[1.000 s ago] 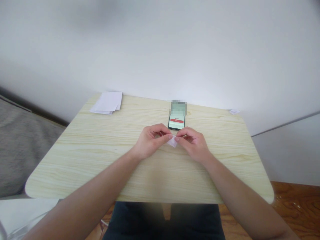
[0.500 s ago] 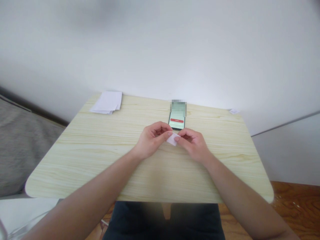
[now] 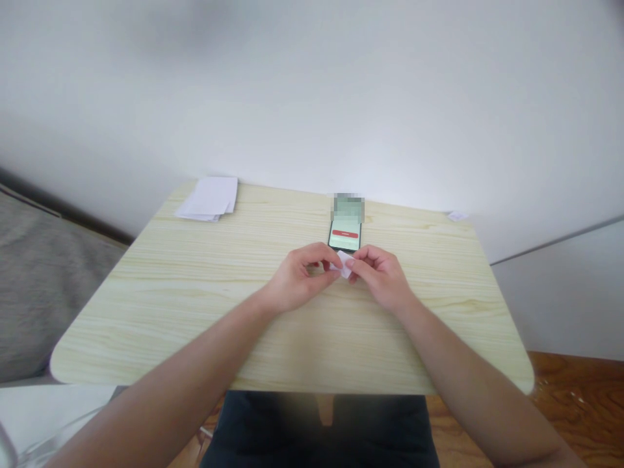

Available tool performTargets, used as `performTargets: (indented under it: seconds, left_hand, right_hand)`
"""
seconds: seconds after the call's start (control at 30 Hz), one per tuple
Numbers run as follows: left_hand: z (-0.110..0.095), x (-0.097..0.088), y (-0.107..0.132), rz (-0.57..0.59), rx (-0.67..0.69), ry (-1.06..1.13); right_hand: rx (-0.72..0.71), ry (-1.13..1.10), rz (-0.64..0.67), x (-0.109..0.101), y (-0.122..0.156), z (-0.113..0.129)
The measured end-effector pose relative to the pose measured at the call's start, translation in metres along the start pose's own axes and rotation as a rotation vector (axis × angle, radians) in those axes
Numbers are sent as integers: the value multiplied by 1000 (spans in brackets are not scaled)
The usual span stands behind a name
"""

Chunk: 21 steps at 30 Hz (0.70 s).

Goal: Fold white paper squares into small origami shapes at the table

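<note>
A small folded piece of white paper [image 3: 343,263] is pinched between both hands just above the middle of the light wooden table [image 3: 195,312]. My left hand [image 3: 297,279] grips its left side with fingers curled. My right hand [image 3: 380,276] grips its right side, thumb and fingertips pressed together. Most of the paper is hidden by the fingers. A phone [image 3: 346,232] with a lit screen lies flat just beyond the hands.
A stack of white paper sheets [image 3: 208,199] lies at the table's far left corner. A small white scrap [image 3: 457,216] sits at the far right corner. A grey cushion [image 3: 43,286] is to the left, a white wall behind, wooden floor [image 3: 580,403] at right.
Both hands have shifted slightly away from me toward the phone, and the paper has been turned and folded tighter between the fingertips.
</note>
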<state>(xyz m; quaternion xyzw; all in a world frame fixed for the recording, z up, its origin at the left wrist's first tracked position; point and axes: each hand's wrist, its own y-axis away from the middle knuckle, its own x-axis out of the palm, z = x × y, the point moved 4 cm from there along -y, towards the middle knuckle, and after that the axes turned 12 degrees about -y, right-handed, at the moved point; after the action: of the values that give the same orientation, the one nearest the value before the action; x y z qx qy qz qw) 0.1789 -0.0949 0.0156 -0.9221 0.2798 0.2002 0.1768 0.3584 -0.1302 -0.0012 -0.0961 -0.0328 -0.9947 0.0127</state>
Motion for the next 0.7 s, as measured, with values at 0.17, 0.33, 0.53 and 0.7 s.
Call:
performTargets:
  seconds: [0.17, 0.33, 0.53, 0.7]
  left_hand:
    - [3, 2, 1, 6, -14, 55]
    - [2, 3, 0, 15, -26, 112]
    - [2, 3, 0, 37, -20, 121]
    - [3, 4, 0, 53, 8, 130]
  right_hand:
    - [-7, -29, 10, -2, -1, -3]
    - [-35, -33, 59, 1, 1, -3]
    - [-74, 6, 54, 3, 3, -1]
    - [-110, 25, 62, 3, 2, -1]
